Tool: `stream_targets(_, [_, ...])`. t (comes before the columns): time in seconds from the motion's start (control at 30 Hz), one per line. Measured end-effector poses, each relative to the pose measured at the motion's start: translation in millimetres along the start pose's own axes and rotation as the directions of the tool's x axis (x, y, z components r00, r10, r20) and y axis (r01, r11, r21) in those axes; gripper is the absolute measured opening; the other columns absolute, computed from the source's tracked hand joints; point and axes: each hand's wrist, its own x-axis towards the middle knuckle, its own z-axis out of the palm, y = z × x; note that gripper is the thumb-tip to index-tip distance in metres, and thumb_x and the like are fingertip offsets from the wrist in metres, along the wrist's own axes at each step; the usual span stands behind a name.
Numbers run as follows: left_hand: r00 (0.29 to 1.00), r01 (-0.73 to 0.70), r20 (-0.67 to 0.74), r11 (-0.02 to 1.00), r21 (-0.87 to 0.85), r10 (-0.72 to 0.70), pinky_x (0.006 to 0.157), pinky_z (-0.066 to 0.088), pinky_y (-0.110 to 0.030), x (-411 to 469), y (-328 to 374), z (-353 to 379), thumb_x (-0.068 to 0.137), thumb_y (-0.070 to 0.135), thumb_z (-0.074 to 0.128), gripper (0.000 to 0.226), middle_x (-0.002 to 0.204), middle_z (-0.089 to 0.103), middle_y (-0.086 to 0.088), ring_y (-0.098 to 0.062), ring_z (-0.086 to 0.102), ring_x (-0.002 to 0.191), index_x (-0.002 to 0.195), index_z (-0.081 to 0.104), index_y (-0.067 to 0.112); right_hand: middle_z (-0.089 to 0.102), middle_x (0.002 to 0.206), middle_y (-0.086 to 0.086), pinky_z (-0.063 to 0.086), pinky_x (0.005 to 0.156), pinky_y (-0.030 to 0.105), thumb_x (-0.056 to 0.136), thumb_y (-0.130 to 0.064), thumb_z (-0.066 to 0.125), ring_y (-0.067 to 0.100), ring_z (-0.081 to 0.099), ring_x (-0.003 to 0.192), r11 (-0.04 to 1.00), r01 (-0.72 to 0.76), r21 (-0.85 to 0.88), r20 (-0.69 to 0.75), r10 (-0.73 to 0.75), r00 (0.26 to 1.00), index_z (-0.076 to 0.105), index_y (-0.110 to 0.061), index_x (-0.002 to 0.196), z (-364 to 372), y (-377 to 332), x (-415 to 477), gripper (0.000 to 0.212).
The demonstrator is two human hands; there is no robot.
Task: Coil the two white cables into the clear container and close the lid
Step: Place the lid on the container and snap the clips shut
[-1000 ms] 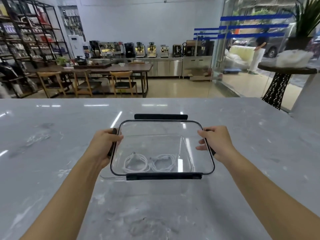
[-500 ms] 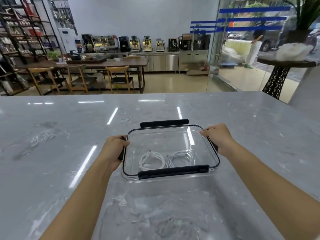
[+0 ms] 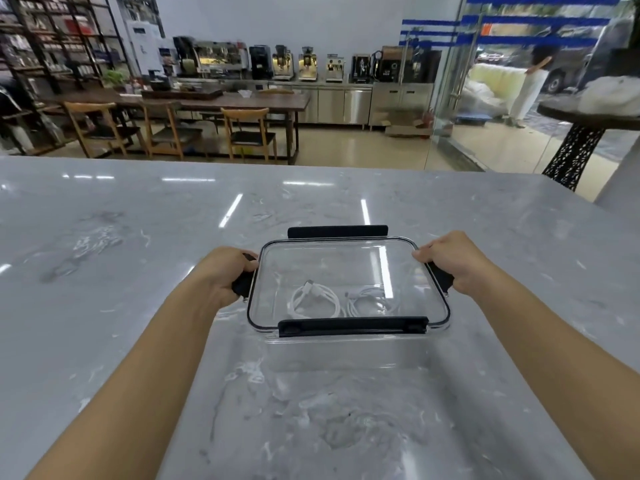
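Closest to the camera is just bare marble counter point(image 3: 104, 306) and two forearms reaching out. Then the clear container point(image 3: 346, 344) sitting flat on the counter, lid point(image 3: 329, 265) already down on top of it. The front latch point(image 3: 353, 325) looks folded down along the near edge, while the back latch point(image 3: 337, 231) seems to stick up flat behind the far rim, so I'd guess that one isn't clipped yet.

Through the lid you can see both white cables coiled on the bottom, side by side near the front wall: left cable point(image 3: 313, 303) in a neat loop, right cable point(image 3: 369, 299) a bit looser (they look like they touch or nearly touch in the middle, hard to say).

The left hand point(image 3: 221, 275) is wrapped around the left side latch point(image 3: 242, 284), and the right hand point(image 3: 450, 261) is curled over the right side latch point(image 3: 440, 278). Both are gripping, pressing down as far as I can tell.

Handling-wise: the box looks like light, stiff plastic, smooth and probably a little slippery on polished stone, so squeezing from both ends at once makes sense to keep it from skating. The latches are the obvious grab points. The cables are soft and springy, so they could uncoil, but the lid's got them now.
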Motion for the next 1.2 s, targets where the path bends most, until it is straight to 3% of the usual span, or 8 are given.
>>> stream_targets(0.17, [0.997, -0.069, 0.016, 0.996, -0.055, 0.070, 0.045, 0.050, -0.019, -9, -6, 4, 0.089, -0.011, 0.043, 0.020, 0.078, 0.059, -0.012, -0.019, 0.059, 0.060, 0.090, 0.061, -0.002, 0.041, 0.065, 0.006, 0.028, 0.049, 0.025, 0.079, 0.003, 0.065, 0.020, 0.036, 0.052, 0.999, 0.016, -0.036, -0.013, -0.017, 1.000, 0.053, 0.025, 0.096, -2, 8, -1, 0.030])
stream_targets(0.4, [0.984, -0.126, -0.082, 0.942, 0.310, 0.159, 0.051, 0.039, -0.027, -15, -22, 6, 0.091, 0.020, 0.055, 0.014, 0.073, 0.046, -0.010, -0.020, 0.043, 0.059, 0.085, 0.051, 0.008, 0.047, 0.061, 0.006, 0.034, 0.044, 0.022, 0.083, -0.005, 0.064, 0.020, 0.040, 0.051, 0.990, 0.081, -0.117, -0.015, -0.083, 0.996, 0.063, 0.007, 0.098, -2, 10, -8, 0.020])
stream_targets(0.5, [0.954, -0.164, -0.170, 0.903, 0.397, 0.248, 0.052, 0.044, -0.029, -16, -28, 7, 0.090, 0.033, 0.056, 0.031, 0.087, 0.053, -0.010, -0.022, 0.052, 0.066, 0.109, 0.046, 0.010, 0.057, 0.086, 0.008, 0.043, 0.070, 0.030, 0.084, -0.019, 0.064, 0.026, 0.053, 0.076, 0.931, 0.216, -0.294, -0.092, -0.253, 0.963, 0.061, -0.001, 0.110, -7, 20, -6, 0.032])
stream_targets(0.67, [0.678, -0.223, -0.132, 0.374, 0.900, 0.723, 0.070, 0.037, -0.036, -28, -33, 13, 0.091, 0.029, 0.054, 0.028, 0.102, 0.055, -0.016, -0.032, 0.049, 0.095, 0.103, 0.063, 0.006, 0.056, 0.074, 0.011, 0.034, 0.058, 0.030, 0.092, -0.025, 0.051, 0.035, 0.056, 0.076, 0.459, 0.359, -0.813, -0.021, -0.640, 0.768, 0.062, -0.002, 0.072, -13, 32, -20, 0.032])
stream_targets(0.8, [0.837, -0.120, -0.065, 0.299, 0.947, 0.543, 0.061, 0.036, -0.032, -32, -26, 19, 0.096, 0.039, 0.041, 0.040, 0.067, 0.051, -0.005, -0.030, 0.053, 0.073, 0.079, 0.054, 0.005, 0.047, 0.057, 0.006, 0.033, 0.050, 0.030, 0.089, -0.049, 0.047, 0.027, 0.047, 0.057, 0.460, 0.318, -0.829, 0.104, -0.432, 0.896, 0.042, -0.008, 0.055, -12, 21, -28, 0.054])
stream_targets(0.9, [0.860, -0.131, -0.051, 0.316, 0.940, 0.508, 0.062, 0.036, -0.032, -31, -23, 19, 0.095, 0.042, 0.042, 0.040, 0.065, 0.051, -0.005, -0.031, 0.056, 0.075, 0.080, 0.050, 0.006, 0.044, 0.056, 0.005, 0.030, 0.047, 0.029, 0.085, -0.052, 0.052, 0.021, 0.042, 0.055, 0.568, 0.332, -0.753, 0.128, -0.369, 0.920, 0.039, -0.007, 0.057, -12, 20, -27, 0.055])
stream_targets(1.07, [0.907, -0.204, -0.121, 0.671, 0.713, 0.405, 0.057, 0.040, -0.030, -24, -24, 11, 0.086, 0.043, 0.058, 0.044, 0.087, 0.062, -0.009, -0.020, 0.060, 0.064, 0.115, 0.052, 0.009, 0.055, 0.069, 0.008, 0.037, 0.054, 0.027, 0.081, -0.042, 0.065, 0.019, 0.049, 0.063, 0.849, 0.319, -0.422, 0.072, -0.319, 0.945, 0.060, 0.003, 0.083, -15, 29, -28, 0.045])
stream_targets(1.2, [0.920, -0.139, -0.104, 0.562, 0.816, 0.379, 0.066, 0.044, -0.034, -28, -22, 12, 0.089, 0.042, 0.054, 0.043, 0.098, 0.063, -0.012, -0.027, 0.061, 0.080, 0.115, 0.052, 0.008, 0.061, 0.082, 0.009, 0.044, 0.065, 0.033, 0.082, -0.048, 0.060, 0.023, 0.055, 0.071, 0.669, 0.310, -0.675, 0.107, -0.327, 0.939, 0.058, -0.003, 0.091, -16, 22, -22, 0.046])
